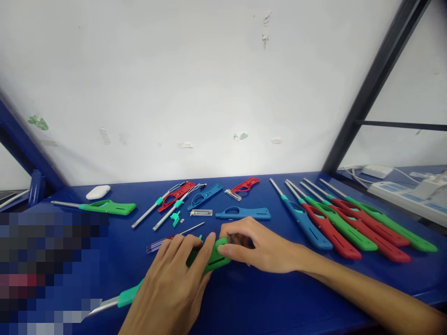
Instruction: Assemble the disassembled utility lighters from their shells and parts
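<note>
A green long-nosed gas lighter lies slantwise under both hands, its metal tube pointing to the lower left. My left hand is wrapped over its body, hiding the middle. At the handle's far end, my right hand grips with thumb and bent fingers. Just beyond my left hand is a screwdriver with a clear handle, partly covered. Past the hands lie a blue handle shell, a clear fuel tank and a small turquoise trigger piece.
On the right lie several assembled lighters in blue, red and green. Loose metal tubes, red shells and a blue shell are farther back. At left are another green lighter and a white case. A wall stands behind.
</note>
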Tool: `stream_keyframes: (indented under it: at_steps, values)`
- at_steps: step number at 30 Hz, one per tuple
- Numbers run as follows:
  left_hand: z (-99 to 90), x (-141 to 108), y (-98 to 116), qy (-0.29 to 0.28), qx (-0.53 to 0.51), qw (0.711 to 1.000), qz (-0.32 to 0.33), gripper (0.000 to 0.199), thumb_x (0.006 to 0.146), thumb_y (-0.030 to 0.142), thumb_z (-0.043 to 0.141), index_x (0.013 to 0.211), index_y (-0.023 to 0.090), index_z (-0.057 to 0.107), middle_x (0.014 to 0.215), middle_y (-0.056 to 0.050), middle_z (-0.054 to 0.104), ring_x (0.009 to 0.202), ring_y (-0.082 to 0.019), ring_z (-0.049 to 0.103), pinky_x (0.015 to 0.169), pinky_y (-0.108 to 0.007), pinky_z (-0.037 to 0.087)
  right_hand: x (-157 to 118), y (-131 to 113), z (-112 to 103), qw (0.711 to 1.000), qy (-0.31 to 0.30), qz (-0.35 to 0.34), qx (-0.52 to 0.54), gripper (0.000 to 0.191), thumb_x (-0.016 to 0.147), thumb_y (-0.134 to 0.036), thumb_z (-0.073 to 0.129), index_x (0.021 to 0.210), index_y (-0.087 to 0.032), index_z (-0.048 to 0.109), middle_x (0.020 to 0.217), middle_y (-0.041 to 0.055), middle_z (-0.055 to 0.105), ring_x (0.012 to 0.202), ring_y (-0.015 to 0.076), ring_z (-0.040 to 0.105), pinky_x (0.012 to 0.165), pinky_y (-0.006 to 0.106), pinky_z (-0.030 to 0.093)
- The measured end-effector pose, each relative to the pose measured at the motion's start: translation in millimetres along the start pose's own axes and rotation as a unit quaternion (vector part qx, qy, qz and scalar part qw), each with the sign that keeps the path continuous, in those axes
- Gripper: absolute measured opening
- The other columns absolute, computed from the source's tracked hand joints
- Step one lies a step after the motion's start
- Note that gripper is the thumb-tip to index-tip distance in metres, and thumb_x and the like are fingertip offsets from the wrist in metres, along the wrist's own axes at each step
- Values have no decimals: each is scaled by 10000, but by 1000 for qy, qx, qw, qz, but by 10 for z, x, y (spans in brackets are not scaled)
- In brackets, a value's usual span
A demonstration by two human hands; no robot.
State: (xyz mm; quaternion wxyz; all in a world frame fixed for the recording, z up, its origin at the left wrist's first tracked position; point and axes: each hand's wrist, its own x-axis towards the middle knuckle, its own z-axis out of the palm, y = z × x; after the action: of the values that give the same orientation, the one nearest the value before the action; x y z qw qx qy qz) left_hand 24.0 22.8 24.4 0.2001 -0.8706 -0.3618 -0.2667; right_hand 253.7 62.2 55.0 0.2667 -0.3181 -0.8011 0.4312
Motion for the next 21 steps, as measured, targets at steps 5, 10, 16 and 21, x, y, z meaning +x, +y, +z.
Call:
stream_keyframes:
  at_steps: [5, 10, 16, 21]
  values:
    - [-45, 6, -4, -4, 9, 1000, 13, 410, 1017, 71, 420, 1394, 177, 543, 997, -62, 661, 884, -253, 615, 849, -427, 452, -15, -3, -7, 999, -13, 19, 30, 384, 943, -549, 687, 842, -186, 615, 626, -64, 518, 542, 96, 469, 506, 220, 341]
    - [-46, 1, 10, -6, 23, 1000, 16, 460, 981, 32, 425, 1410, 159, 532, 1012, -69, 670, 891, -264, 628, 837, -435, 463, -2, 12, 2, 999, -16, 18, 30, 371, 958, -532, 674, 843, -187, 603, 635, -67, 507, 545, 90, 474, 512, 214, 342]
    - [53, -73, 12, -44, -14, 999, -11, 388, 970, 78, 500, 1307, 240, 601, 1045, -46, 684, 932, -274, 661, 857, -443, 510, 10, 2, -29, 998, -39, 19, -52, 357, 993, -502, 630, 816, -196, 576, 631, -73, 480, 571, 95, 442, 544, 232, 327]
    - [133, -119, -45, -106, -57, 992, -31, 326, 973, 189, 613, 1287, 277, 612, 1100, -39, 694, 963, -263, 682, 873, -434, 564, 0, -43, -61, 996, -24, 62, -63, 299, 965, -456, 686, 1136, -232, 586, 761, -61, 604, 641, 114, 548, 604, 235, 419]
